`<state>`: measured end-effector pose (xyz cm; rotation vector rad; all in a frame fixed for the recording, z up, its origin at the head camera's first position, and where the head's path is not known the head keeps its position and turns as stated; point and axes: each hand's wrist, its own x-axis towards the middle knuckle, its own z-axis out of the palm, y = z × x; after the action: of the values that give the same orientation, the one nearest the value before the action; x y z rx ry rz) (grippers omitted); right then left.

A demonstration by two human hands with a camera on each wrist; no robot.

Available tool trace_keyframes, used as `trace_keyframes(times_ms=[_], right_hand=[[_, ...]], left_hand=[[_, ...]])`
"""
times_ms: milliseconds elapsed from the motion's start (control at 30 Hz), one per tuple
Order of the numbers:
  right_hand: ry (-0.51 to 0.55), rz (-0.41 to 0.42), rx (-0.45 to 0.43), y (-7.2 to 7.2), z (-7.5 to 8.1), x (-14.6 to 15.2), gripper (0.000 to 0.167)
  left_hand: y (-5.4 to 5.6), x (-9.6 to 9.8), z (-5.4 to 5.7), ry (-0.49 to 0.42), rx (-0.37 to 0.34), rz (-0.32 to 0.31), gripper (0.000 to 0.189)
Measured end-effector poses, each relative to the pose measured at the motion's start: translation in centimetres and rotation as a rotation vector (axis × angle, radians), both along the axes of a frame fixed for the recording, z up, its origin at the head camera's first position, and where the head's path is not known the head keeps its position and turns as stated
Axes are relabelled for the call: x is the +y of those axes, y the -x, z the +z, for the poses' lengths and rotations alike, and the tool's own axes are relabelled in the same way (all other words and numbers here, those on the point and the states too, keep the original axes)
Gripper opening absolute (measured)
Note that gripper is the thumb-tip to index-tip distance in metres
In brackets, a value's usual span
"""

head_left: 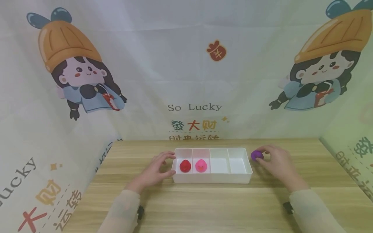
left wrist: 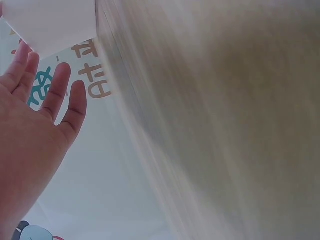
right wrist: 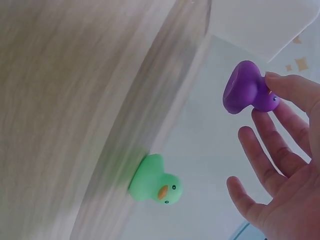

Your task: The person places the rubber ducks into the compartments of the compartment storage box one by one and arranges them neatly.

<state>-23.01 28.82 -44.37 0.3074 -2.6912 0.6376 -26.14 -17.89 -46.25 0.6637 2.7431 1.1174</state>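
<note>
My right hand (head_left: 275, 159) pinches a purple rubber duck (right wrist: 245, 89) between thumb and fingers, just off the right end of a white divided box (head_left: 212, 178). The duck is upright and raised off the tabletop. Around the box's left end is my left hand (head_left: 157, 168), thumb by the front corner and fingertips at the back corner, the other fingers loosely extended. A red rubber duck (head_left: 185, 166) sits in the leftmost compartment and a pink rubber duck (head_left: 201, 165) in the one beside it. Below the right hand, a green rubber duck (right wrist: 154, 181) stands on the table, hidden in the head view.
The box stands on a wood-grain table (head_left: 204, 207), near its back edge. Behind and at both sides hangs a pale printed cloth (head_left: 175, 64) with cartoon figures and lettering. Two more compartments lie on the right of the box.
</note>
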Motion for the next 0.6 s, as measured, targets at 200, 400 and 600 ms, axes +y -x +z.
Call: trace_keyframes(times_ms=[200,400,600], right_hand=[[0.0,-0.005,0.024,-0.1,0.2,-0.4,0.028],[0.003,0.002,0.051,-0.3,0.9,-0.8,0.031],[-0.005,0.003,0.083,-0.3,1.5,-1.2,0.031]], left_hand=[[-0.1,-0.1,0.1,0.001,-0.006,0.002,0.055],[0.2,-0.2,-0.3,-0.002,0.003,-0.002,0.054],[0.4,-0.2,-0.4,-0.003,0.004,-0.005,0.054]])
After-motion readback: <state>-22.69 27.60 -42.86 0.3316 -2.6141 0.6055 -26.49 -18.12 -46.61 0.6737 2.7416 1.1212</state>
